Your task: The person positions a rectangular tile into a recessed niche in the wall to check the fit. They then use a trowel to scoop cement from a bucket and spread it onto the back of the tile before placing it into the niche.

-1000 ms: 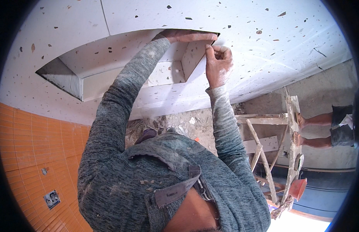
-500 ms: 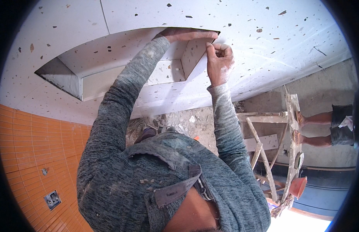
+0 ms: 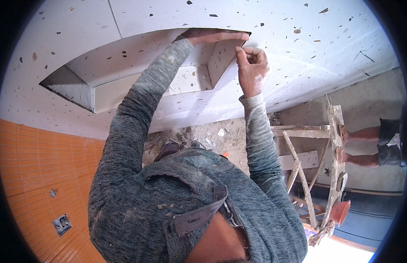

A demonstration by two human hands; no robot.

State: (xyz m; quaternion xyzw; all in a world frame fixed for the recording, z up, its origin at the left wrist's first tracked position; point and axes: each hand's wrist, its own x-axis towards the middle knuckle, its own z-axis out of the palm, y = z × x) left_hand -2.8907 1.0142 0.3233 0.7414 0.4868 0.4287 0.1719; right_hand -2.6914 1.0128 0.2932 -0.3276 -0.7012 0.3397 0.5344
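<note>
Speckled end panel (image 3: 221, 61), in the head view, lines the right end of a long recess (image 3: 108, 65) in the pale wall (image 3: 300, 57). Its face looks left into the recess; its longer axis slants from upper right to lower left. It seems stiff, smooth and probably brittle at the corners, so a flat palm on the face and light fingertips on the front edge should suit. The left hand (image 3: 216, 36) lies along the recess's upper edge, fingers straight, thumb hidden; the right hand (image 3: 254, 72) is beside the front edge, thumb and forefinger close together. Whether either grips anything, I cannot tell.
</note>
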